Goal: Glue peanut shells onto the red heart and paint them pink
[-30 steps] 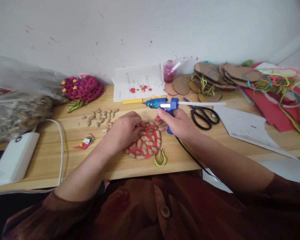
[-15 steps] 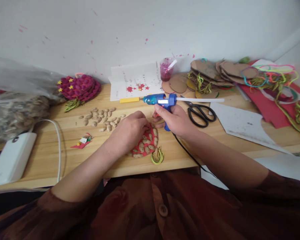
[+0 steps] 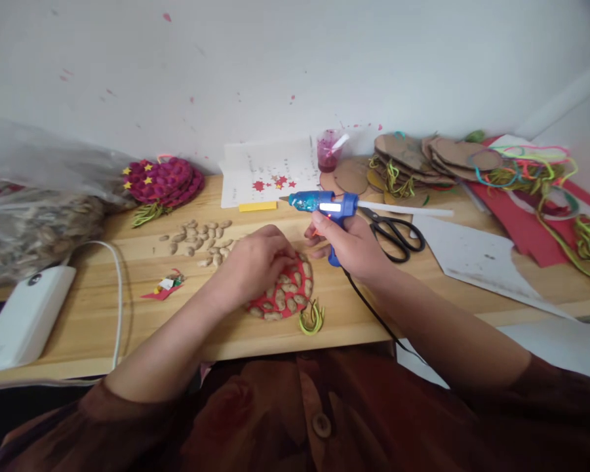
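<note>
My right hand [image 3: 354,248] is closed round the handle of a blue glue gun [image 3: 324,204], nozzle pointing left, a white glue stick jutting out behind it. My left hand [image 3: 255,262] lies curled on a red disc [image 3: 286,294] covered with tan seeds. Its fingertips press on the disc's upper part, and I cannot see whether they pinch a seed. A green-yellow string loop [image 3: 312,318] hangs at the disc's lower edge. Loose seeds [image 3: 196,236] lie scattered left of my left hand.
Black scissors [image 3: 396,233] lie right of the gun. A finished magenta seed disc [image 3: 162,180], white paper with red stars [image 3: 270,174], a pink cup [image 3: 328,149], cardboard discs [image 3: 413,154], coloured strings, a seed bag [image 3: 34,216] and a white power bank [image 3: 22,314] surround the wooden board.
My left hand has slid up over more of the red disc. The glue gun stays level in my right hand, barely shifted.
</note>
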A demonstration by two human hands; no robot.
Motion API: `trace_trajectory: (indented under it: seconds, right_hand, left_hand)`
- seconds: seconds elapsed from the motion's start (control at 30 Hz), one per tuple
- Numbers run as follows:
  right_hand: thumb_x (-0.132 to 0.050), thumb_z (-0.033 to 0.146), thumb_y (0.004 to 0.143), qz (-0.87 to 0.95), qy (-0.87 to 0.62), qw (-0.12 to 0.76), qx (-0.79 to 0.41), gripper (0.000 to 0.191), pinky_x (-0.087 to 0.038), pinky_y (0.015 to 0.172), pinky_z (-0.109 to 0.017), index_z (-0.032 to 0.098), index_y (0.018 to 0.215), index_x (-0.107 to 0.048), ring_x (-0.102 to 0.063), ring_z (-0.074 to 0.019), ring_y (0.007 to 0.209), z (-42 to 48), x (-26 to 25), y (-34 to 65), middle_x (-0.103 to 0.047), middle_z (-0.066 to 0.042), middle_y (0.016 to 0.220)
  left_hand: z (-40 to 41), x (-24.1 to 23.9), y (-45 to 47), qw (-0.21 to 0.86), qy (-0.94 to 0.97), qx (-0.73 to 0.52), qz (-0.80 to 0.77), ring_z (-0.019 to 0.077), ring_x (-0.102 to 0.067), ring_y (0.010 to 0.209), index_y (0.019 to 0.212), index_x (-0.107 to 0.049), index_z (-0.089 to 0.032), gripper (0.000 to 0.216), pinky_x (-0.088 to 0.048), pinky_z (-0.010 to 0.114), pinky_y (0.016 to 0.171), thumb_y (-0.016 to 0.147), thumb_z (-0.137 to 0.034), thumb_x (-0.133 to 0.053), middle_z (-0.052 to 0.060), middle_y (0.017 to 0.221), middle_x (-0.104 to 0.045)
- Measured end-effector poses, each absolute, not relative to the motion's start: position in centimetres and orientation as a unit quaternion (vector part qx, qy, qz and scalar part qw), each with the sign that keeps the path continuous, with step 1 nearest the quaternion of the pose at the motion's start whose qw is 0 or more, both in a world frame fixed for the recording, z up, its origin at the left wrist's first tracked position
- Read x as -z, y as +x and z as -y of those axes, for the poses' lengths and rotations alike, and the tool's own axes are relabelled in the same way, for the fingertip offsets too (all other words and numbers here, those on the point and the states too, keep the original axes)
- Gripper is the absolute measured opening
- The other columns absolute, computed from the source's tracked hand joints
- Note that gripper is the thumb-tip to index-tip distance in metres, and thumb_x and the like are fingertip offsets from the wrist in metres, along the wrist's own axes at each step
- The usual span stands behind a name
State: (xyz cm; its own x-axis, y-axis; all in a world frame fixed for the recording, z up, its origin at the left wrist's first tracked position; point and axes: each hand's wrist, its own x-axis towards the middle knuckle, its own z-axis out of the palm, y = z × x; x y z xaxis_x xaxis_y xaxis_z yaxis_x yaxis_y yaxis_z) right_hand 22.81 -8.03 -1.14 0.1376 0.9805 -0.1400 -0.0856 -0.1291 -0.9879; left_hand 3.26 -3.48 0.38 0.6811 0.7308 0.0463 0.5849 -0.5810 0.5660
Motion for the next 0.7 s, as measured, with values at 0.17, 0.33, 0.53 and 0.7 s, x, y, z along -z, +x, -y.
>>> trace_trajectory:
  seconds: [0.17, 0.33, 0.53, 0.7]
  right_hand:
    - [-0.073, 0.065, 0.084, 0.426, -0.525, 0.533, -0.509, 0.045, -0.063, 0.059, -0.024, 0.021, 0.089, -0.069, -0.07, -0.015, 0.076, 8.8, 0.2, 23.1, -0.072, -0.004, 0.088]
    - [-0.066, 0.059, 0.093, 0.495, -0.514, 0.515, -0.475, 0.037, -0.061, 0.056, -0.024, 0.022, 0.092, -0.069, -0.072, -0.0161, 0.076, 9.9, -0.6, 23.0, -0.072, -0.005, 0.088]
    - [-0.058, 0.051, 0.1, 0.584, -0.519, 0.471, -0.41, 0.033, -0.053, 0.055, -0.029, 0.024, 0.084, -0.067, -0.063, -0.0143, 0.06, 11.1, -1.0, 23.1, -0.068, -0.002, 0.074]
    - [-0.056, 0.049, 0.101, 0.596, -0.527, 0.452, -0.404, 0.032, -0.05, 0.055, -0.032, 0.025, 0.082, -0.066, -0.06, -0.0157, 0.059, 11.3, -1.1, 23.3, -0.065, -0.002, 0.072]
  left_hand:
    - [1.6, -0.5, 1.5, 0.614, 0.626, -0.219, -0.428, 0.0137, -0.06, 0.063, 0.089, -0.074, -0.016, 0.027, -0.048, 0.025, 0.057, 0.077, -0.037, -0.084, 0.002, 0.075, -0.069]
    - [0.5, -0.4, 0.8, 0.754, 0.436, -0.305, -0.386, 0.0067, -0.05, 0.055, 0.079, -0.071, -0.014, 0.039, -0.04, 0.018, 0.05, 0.062, -0.036, -0.098, -0.001, 0.066, -0.061]
    - [0.1, -0.4, 0.7, 0.792, 0.39, -0.315, -0.349, 0.0052, -0.051, 0.056, 0.08, -0.072, -0.013, 0.039, -0.041, 0.016, 0.052, 0.063, -0.033, -0.099, -0.001, 0.066, -0.061]
    - [0.0, 0.0, 0.5, 0.799, 0.384, -0.312, -0.342, 0.0057, -0.053, 0.056, 0.083, -0.072, -0.014, 0.038, -0.042, 0.017, 0.053, 0.064, -0.033, -0.099, -0.002, 0.067, -0.063]
